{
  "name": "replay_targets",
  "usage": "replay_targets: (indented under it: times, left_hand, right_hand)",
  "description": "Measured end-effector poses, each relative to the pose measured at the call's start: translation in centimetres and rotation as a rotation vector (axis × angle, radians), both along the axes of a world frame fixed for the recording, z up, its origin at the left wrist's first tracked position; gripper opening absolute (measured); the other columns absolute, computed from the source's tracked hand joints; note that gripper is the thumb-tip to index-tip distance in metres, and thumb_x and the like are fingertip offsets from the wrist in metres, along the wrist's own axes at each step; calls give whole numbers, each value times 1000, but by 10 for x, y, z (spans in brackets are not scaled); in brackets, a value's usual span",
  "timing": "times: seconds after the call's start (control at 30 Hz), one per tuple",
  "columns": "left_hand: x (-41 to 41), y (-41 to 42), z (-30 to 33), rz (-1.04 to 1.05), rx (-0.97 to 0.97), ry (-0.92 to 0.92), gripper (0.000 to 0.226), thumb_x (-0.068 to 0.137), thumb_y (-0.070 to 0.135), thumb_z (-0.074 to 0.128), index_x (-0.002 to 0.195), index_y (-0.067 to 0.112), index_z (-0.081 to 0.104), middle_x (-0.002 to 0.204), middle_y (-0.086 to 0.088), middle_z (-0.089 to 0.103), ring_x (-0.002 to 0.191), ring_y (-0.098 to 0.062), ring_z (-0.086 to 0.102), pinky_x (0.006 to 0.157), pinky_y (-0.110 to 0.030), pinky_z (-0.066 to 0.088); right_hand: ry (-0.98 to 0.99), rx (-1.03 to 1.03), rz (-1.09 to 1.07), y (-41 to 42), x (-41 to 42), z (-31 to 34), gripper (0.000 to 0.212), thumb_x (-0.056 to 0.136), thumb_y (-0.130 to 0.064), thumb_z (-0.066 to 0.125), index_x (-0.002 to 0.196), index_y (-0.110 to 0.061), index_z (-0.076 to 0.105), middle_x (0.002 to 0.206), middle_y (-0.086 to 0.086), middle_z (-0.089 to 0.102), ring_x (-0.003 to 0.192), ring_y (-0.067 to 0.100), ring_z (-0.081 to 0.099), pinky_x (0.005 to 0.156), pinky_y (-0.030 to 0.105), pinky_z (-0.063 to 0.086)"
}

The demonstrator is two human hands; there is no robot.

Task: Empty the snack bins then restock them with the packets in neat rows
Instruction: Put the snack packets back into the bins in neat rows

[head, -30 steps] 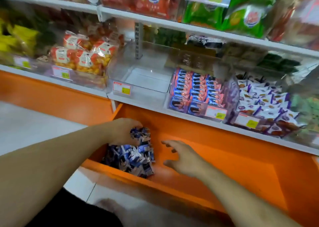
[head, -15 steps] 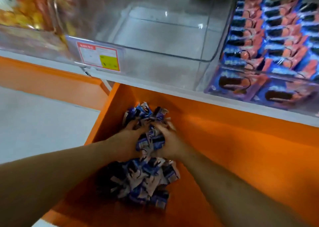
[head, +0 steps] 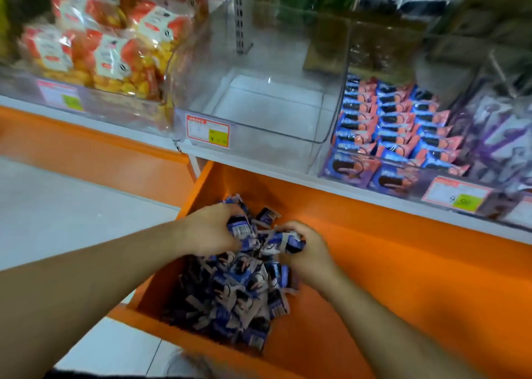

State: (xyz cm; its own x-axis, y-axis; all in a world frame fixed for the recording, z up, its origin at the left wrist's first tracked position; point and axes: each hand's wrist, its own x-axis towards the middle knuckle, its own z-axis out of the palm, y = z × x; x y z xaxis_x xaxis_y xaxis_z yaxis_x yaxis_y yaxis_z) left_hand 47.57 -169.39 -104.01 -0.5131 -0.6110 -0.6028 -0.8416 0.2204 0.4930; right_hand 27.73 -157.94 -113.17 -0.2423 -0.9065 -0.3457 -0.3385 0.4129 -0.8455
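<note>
Left hand (head: 211,229), right hand (head: 306,249): both clutch loose blue packets (head: 230,292). Risk: overfull handfuls spill short of the empty bin (head: 259,111).

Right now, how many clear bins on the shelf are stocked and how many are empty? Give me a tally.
Empty clear bins: 1, the middle bin
Stocked clear bins: 3, the orange-and-yellow bag bin, the blue-and-pink packet bin, and the purple packet bin, blurred at the right edge
Total: 4 bins in view

Blue-and-white snack packets (head: 230,295) lie heaped below both gripping hands. The clear bin (head: 259,111) stands bare above them.
</note>
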Motion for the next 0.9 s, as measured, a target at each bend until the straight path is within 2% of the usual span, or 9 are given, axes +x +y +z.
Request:
replay_targets:
  times: [0.1,0.23,0.4,0.57,0.63,0.7,0.77,0.83,0.9]
  left_hand:
    - [-5,18,45,169,89,216,37,96,27,72,130,22,59,96,0,70,71,-6,70,63,-27,59]
    - [-13,45,104,530,375,554,12,100,19,68,105,7,70,90,-13,76,91,-29,76,81,-48,64]
    - [-7,71,138,606,470,823,24,93,13,77,116,7,72,113,-18,77,104,-37,74,93,-53,61]
    - [0,76,150,714,453,917,81,79,15,91,145,10,45,124,-21,70,98,-36,77,84,-48,64]
    - [1,73,155,750,393,959,60,80,9,87,130,5,54,109,-19,76,96,-36,77,85,-47,63]
    - [4,70,162,807,359,1011,31,85,1,80,109,6,61,98,-18,79,95,-36,76,84,-47,62]
    - [7,67,169,854,380,1076,36,88,-3,77,117,1,56,108,-26,75,97,-38,76,86,-49,62]
    - [7,64,171,906,420,1128,58,89,-7,74,129,19,42,110,-27,72,96,-38,77,87,-52,61]
    - [6,63,174,901,464,1159,49,90,-11,70,123,13,42,108,-29,71,93,-38,77,84,-51,63]
  right_hand:
    - [-46,-105,37,16,3,59,55,81,-3,85,116,-42,70,132,-11,60,103,-19,58,73,8,52]
    - [2,-256,89,32,8,136,71,77,-9,90,126,-54,64,139,-21,56,124,-15,49,87,6,45]
    - [64,-279,201,44,10,204,99,80,-18,92,144,-70,38,158,-36,29,144,-11,29,106,16,44]
    - [60,-295,211,53,14,237,109,81,-21,92,146,-76,23,161,-39,22,143,-13,25,100,13,47]
    - [16,-300,160,54,11,241,106,80,-21,92,148,-70,28,152,-32,40,139,-6,41,102,30,53]
    - [-43,-318,100,53,8,243,94,78,-15,90,146,-60,43,135,-23,56,133,2,51,95,30,54]
    - [-201,-359,-7,47,5,244,79,67,-9,76,135,-47,62,126,-8,61,123,15,58,86,31,51]
    - [-347,-383,-104,41,7,248,71,59,-2,66,124,-30,72,119,2,60,105,26,58,79,36,49]
    - [-311,-410,-136,34,9,252,59,67,4,73,118,-24,71,109,-3,70,99,30,64,87,45,55]
